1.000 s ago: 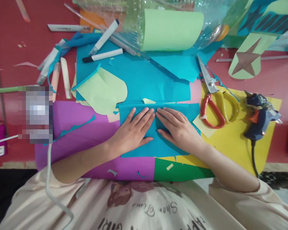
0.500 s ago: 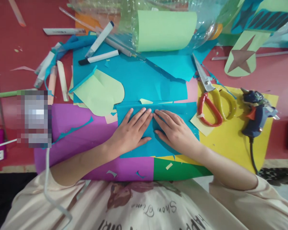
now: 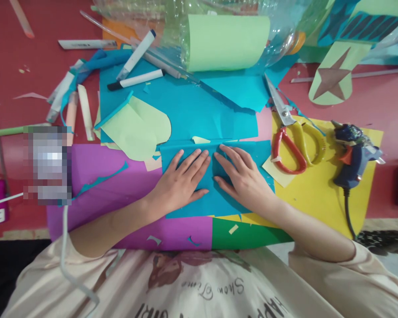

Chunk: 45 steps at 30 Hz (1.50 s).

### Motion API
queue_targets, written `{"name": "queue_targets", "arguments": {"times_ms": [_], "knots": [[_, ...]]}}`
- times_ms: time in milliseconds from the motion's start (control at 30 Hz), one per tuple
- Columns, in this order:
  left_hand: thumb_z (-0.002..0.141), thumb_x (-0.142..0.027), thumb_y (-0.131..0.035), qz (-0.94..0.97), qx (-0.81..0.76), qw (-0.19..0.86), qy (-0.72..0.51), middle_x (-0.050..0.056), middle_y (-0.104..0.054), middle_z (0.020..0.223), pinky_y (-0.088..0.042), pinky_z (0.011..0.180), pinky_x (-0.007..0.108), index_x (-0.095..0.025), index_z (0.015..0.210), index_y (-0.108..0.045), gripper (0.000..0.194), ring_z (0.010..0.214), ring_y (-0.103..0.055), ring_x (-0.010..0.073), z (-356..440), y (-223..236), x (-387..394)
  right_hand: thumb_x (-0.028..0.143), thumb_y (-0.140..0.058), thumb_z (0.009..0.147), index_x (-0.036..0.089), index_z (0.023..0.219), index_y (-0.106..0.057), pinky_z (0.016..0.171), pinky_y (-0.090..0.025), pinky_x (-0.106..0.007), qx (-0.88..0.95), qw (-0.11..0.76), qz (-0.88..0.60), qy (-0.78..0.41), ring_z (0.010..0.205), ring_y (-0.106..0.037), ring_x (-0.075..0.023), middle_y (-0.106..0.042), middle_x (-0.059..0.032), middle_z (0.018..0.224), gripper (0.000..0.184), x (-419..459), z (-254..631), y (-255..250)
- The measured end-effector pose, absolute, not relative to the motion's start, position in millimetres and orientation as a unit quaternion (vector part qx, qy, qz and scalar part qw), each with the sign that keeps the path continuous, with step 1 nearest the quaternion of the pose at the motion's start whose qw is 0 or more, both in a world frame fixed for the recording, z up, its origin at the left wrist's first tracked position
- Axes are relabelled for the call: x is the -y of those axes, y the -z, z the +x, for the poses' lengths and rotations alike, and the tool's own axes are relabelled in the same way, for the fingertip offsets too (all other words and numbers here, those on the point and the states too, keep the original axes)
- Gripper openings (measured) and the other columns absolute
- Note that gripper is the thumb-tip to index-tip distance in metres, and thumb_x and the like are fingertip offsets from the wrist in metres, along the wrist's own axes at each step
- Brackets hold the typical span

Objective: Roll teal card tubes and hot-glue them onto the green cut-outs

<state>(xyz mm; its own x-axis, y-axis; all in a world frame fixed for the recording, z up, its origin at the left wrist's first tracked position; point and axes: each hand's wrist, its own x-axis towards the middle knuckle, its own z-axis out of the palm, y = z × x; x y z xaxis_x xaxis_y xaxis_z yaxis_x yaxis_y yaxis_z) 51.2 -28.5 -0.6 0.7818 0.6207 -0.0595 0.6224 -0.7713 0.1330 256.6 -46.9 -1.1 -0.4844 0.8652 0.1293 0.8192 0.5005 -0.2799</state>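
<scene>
A sheet of blue paper lies in front of me, with a folded strip along its far edge. My left hand rests flat on its left half, fingers stretched out and tips at the fold. On the right half lies my right hand, fingers spread, its index fingertip near the far edge. Neither hand grips anything. Left of the sheet's far corner sits a light green paper cutout. Scissors with red and yellow handles lie to the right of my right hand.
A glue gun lies on yellow paper at the right. Several markers lie at the back left. Clear plastic bottles, one wrapped in light green paper, line the far side. Purple paper spreads at the left.
My right hand's fingers have spread wider, and its index finger has slid a little right and toward the far edge. The left hand stays in place.
</scene>
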Motion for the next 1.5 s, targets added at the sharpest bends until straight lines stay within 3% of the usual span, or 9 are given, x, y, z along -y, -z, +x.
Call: {"name": "queue_targets", "arguments": {"times_ms": [1500], "knots": [[0.096, -0.041, -0.038, 0.941, -0.330, 0.074, 0.019, 0.018, -0.042, 0.147, -0.031, 0.111, 0.053, -0.005, 0.146, -0.031, 0.062, 0.136, -0.040, 0.0315, 52.2, -4.1, 27.8, 0.029, -0.042, 0.094, 0.004, 0.131, -0.051, 0.103, -0.045, -0.048, 0.862, 0.100, -0.491, -0.069, 0.124, -0.048, -0.0312, -0.053, -0.0214, 0.136, 0.046, 54.6, 253.0, 2.1]]}}
